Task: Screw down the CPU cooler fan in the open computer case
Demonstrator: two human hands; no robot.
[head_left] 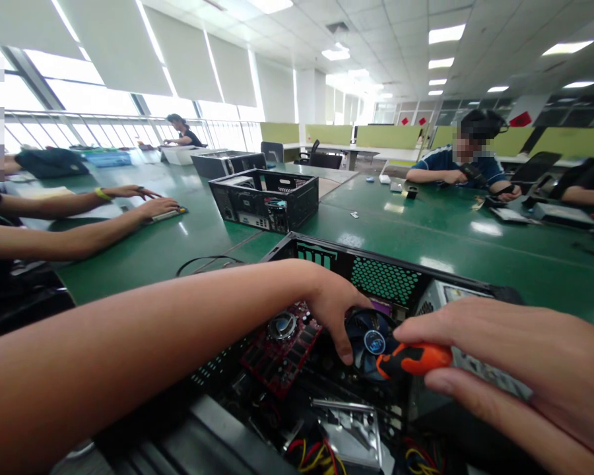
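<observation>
1. Bright room: daylight from the windows (79,99) on the left, plus ceiling panels (445,33).
2. Glare patches on the green worktop (485,227).
3. Wide-angle bending at edges; nearest right hand (515,369) slightly soft.
</observation>
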